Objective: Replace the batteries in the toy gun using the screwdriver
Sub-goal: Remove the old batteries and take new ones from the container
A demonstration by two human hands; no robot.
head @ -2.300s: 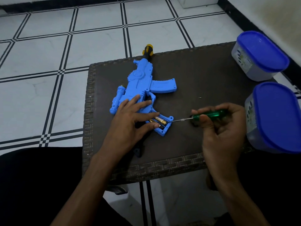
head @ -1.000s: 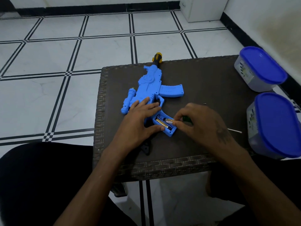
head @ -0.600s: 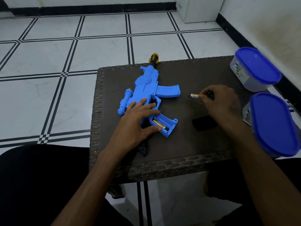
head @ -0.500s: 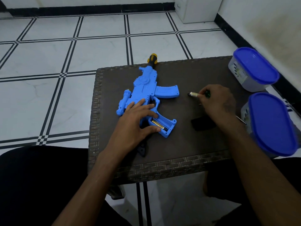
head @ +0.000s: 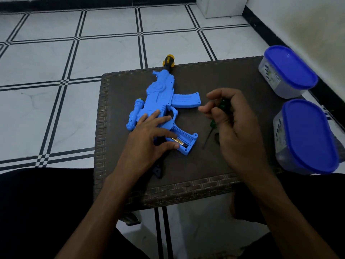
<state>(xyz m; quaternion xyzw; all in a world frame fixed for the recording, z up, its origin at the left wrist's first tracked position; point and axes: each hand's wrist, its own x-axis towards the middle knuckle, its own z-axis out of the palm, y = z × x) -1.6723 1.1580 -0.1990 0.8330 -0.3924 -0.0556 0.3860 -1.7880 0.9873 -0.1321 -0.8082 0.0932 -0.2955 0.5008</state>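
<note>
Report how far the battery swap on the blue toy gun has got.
Done: the blue plastic toy gun's grip compartment is open, cover off. One gold battery remains inside; the slot beside it looks empty. In hand: the right hand holds the green-handled screwdriver, and the left hand steadies the gun. Left: remove that battery, fit new ones, screw the cover back.

One toy gun [head: 162, 97], one screwdriver [head: 212, 124], one battery [head: 178, 140], two blue-lidded containers [head: 288, 71], two hands [head: 144, 141]

Toy gun [head: 164, 98] laid on table [head: 205, 169] left of centre, muzzle past far edge. Battery [head: 178, 140] seated in grip compartment. Two containers [head: 288, 71] stacked along right edge.
</note>
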